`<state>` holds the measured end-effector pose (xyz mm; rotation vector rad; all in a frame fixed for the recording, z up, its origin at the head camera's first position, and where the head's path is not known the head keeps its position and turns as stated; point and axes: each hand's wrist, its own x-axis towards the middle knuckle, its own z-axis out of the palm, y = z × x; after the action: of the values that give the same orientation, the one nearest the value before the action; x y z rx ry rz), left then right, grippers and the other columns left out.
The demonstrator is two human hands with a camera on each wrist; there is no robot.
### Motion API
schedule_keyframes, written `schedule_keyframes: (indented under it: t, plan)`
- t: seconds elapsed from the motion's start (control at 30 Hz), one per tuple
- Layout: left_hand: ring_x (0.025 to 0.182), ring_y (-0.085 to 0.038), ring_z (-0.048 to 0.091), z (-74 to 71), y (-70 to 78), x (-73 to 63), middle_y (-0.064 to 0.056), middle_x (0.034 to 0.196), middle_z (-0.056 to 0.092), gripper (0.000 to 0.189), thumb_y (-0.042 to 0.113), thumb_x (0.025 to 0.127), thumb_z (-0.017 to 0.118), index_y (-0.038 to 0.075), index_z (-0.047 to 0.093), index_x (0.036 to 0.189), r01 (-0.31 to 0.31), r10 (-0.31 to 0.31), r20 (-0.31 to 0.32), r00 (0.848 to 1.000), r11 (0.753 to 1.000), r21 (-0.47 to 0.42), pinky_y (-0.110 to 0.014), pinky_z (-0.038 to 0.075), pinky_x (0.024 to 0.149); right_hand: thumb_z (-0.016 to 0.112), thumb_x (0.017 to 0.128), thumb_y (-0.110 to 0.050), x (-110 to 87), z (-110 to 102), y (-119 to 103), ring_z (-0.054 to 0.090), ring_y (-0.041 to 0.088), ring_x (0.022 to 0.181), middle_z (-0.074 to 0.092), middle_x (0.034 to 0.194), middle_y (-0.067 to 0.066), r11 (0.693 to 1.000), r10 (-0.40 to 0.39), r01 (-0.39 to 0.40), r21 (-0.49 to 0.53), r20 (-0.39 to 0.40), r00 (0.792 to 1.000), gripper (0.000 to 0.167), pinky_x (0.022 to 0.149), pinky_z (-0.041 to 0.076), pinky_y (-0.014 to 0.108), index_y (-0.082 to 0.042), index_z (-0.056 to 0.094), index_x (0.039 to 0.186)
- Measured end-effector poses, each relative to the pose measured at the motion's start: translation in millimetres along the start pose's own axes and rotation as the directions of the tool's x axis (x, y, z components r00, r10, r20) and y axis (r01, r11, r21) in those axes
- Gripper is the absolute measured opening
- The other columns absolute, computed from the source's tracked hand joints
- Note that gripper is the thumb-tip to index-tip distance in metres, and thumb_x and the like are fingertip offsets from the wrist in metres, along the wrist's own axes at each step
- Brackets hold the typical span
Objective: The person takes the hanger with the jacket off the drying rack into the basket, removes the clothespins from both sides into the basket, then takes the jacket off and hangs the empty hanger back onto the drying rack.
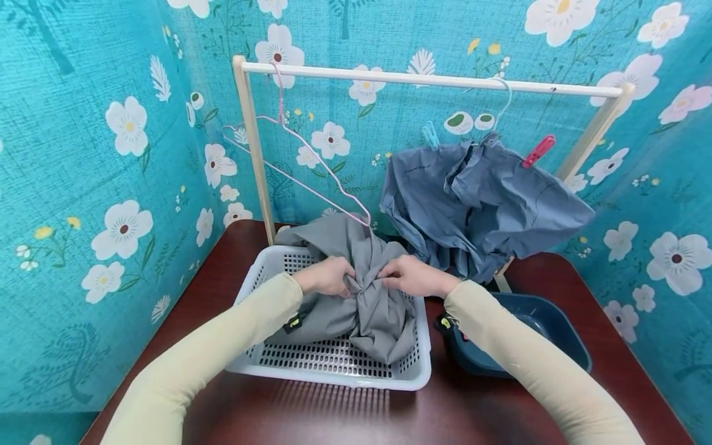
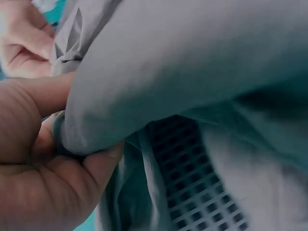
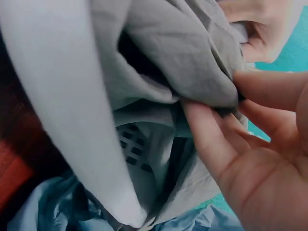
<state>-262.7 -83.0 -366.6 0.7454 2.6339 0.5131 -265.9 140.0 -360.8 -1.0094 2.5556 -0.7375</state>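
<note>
The grey cloth point(image 1: 384, 324) lay bunched in the basket point(image 1: 311, 373), its gathered folds directly between the left hand point(image 1: 328, 276) and the right hand point(image 1: 414, 276), both pinching it (neither was nearer; no long axis showed).

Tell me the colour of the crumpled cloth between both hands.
The crumpled cloth is grey, showing best in the head view.

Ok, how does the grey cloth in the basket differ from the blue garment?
The grey cloth lies bunched, mostly in the basket; the blue garment hangs below the rail. The left hand and right hand grip the grey cloth; neither touches the blue garment. Both are creased fabric.
</note>
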Motion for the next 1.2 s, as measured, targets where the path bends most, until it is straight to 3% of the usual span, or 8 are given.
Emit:
schedule_keyframes:
  t: [0.2,0.37,0.5,0.67,0.8,0.9,1.1,1.2]
  plan:
    - [0.066,-0.015,0.051,23.0,-2.6,12.1,-0.006,0.094,0.064,0.021,0.010,0.082,0.074,0.006,0.070,0.103,0.110,-0.112,0.079,0.991,0.993,0.037,-0.029,0.042,0.061,0.054,0.097,-0.009,4.8,10.4,0.4,0.052,0.009,0.067,0.065,0.114,0.008,1.000,0.015,-0.012,-0.018,0.160,0.987,0.024,0.073,0.046,0.028,-0.004,0.068,0.116]
    - [0.057,-0.014,0.040,15.7,-8.9,11.4,0.001,0.064,0.044,0.015,0.021,0.089,0.068,0.011,0.063,0.078,0.091,-0.085,0.140,0.986,0.995,-0.033,-0.027,0.035,0.056,0.044,0.102,-0.013,0.1,2.7,-5.6,0.048,0.015,0.062,0.062,0.102,0.006,0.990,0.115,-0.133,0.053,0.260,0.959,0.029,0.068,0.043,0.032,-0.008,0.062,0.123]
    - [0.069,-0.021,0.054,-12.1,-15.1,2.4,-0.002,0.074,0.057,0.024,0.032,0.095,0.057,0.012,0.067,0.088,0.080,-0.060,0.134,0.989,0.986,-0.148,-0.029,0.041,0.061,0.042,0.102,-0.014,-7.8,-18.0,-9.3,0.058,0.021,0.077,0.061,0.094,0.007,0.989,0.123,-0.136,0.059,0.177,0.977,0.028,0.067,0.046,0.034,-0.010,0.063,0.119]
    - [0.086,-0.031,0.059,-40.1,-28.0,-9.2,-0.013,0.096,0.062,0.039,0.035,0.099,0.048,0.005,0.060,0.121,0.190,-0.194,0.009,0.981,0.950,-0.247,-0.035,0.047,0.069,0.045,0.102,-0.018,-10.4,-35.4,-1.4,0.061,0.029,0.096,0.063,0.112,0.013,0.977,0.211,-0.209,0.050,-0.055,0.976,0.030,0.074,0.049,0.039,-0.004,0.059,0.123]
    - [0.104,-0.031,0.056,-47.3,-39.2,-15.5,-0.018,0.122,0.055,0.052,0.036,0.099,0.047,0.002,0.043,0.137,0.274,-0.308,-0.138,0.941,0.937,-0.218,-0.041,0.047,0.081,0.046,0.100,-0.029,-5.5,-36.8,14.8,0.054,0.033,0.111,0.051,0.131,0.020,0.926,0.373,-0.358,0.119,-0.140,0.917,0.045,0.088,0.044,0.044,-0.003,0.045,0.137]
    - [0.115,-0.033,0.050,-46.5,-45.9,-16.5,-0.022,0.140,0.040,0.065,0.040,0.098,0.048,0.003,0.027,0.147,0.318,-0.371,-0.140,0.918,0.900,-0.297,-0.044,0.045,0.086,0.045,0.100,-0.034,-1.2,-36.3,28.5,0.050,0.037,0.115,0.043,0.137,0.022,0.866,0.470,-0.440,0.236,-0.087,0.879,0.056,0.092,0.041,0.048,-0.003,0.032,0.145]
    - [0.114,-0.035,0.052,-38.5,-59.4,-1.2,-0.020,0.150,0.025,0.079,0.040,0.097,0.051,0.008,0.004,0.153,0.288,-0.338,0.003,0.941,0.799,-0.528,-0.043,0.047,0.087,0.040,0.102,-0.036,9.2,-34.1,47.7,0.041,0.041,0.124,0.037,0.138,0.029,0.747,0.482,-0.448,0.490,0.064,0.874,0.061,0.098,0.037,0.049,-0.001,0.021,0.148]
    - [0.122,-0.036,0.046,-33.6,-62.9,9.4,-0.018,0.153,0.018,0.083,0.040,0.096,0.054,0.011,0.001,0.153,0.268,-0.291,0.061,0.955,0.757,-0.596,-0.043,0.046,0.090,0.042,0.101,-0.041,15.4,-31.6,52.2,0.041,0.041,0.125,0.035,0.141,0.026,0.728,0.477,-0.450,0.517,0.088,0.874,0.064,0.097,0.039,0.048,-0.005,0.022,0.149]
